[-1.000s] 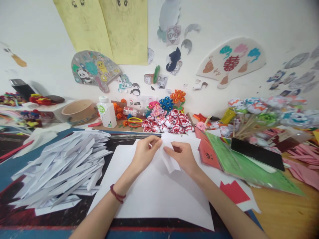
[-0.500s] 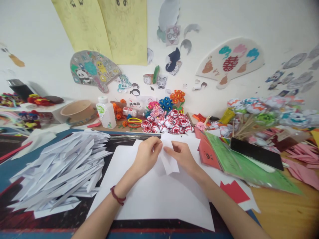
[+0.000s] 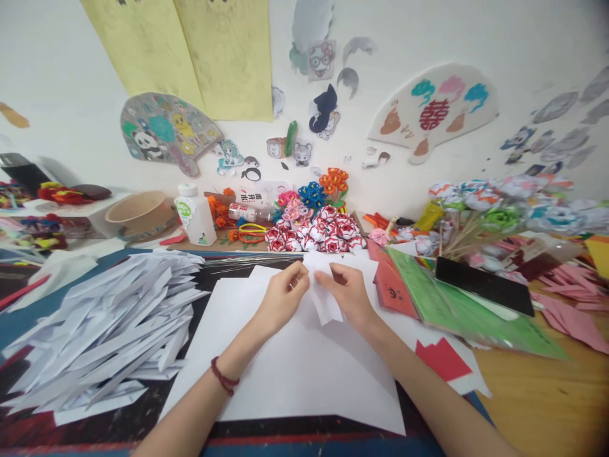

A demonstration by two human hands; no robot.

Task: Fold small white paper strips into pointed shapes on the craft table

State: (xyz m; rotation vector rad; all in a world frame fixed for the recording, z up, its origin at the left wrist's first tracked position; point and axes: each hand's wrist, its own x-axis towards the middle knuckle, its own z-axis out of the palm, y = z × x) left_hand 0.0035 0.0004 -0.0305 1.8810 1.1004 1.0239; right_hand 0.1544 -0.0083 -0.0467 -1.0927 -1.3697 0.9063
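A small folded white paper (image 3: 327,303) is held upright over large white sheets (image 3: 304,374) at the middle of the table. My left hand (image 3: 287,293), with a dark red cord on its wrist, pinches its upper left edge between thumb and fingers. From the right, my right hand (image 3: 349,293) grips the same paper, thumb on its face and fingers curled behind. The lower end of the folded paper hangs free between the hands.
Folded white paper strips (image 3: 124,324) are heaped at left. Behind stand a white bottle (image 3: 195,214), a round tan bowl (image 3: 141,212) and red-and-white paper flowers (image 3: 316,233). Right are a black phone (image 3: 484,285), green packs (image 3: 442,301) and red paper (image 3: 442,359).
The view has shifted slightly. My right thumb has moved a little along the folded paper, and its lower end has lifted slightly. Both hands keep hold of it.
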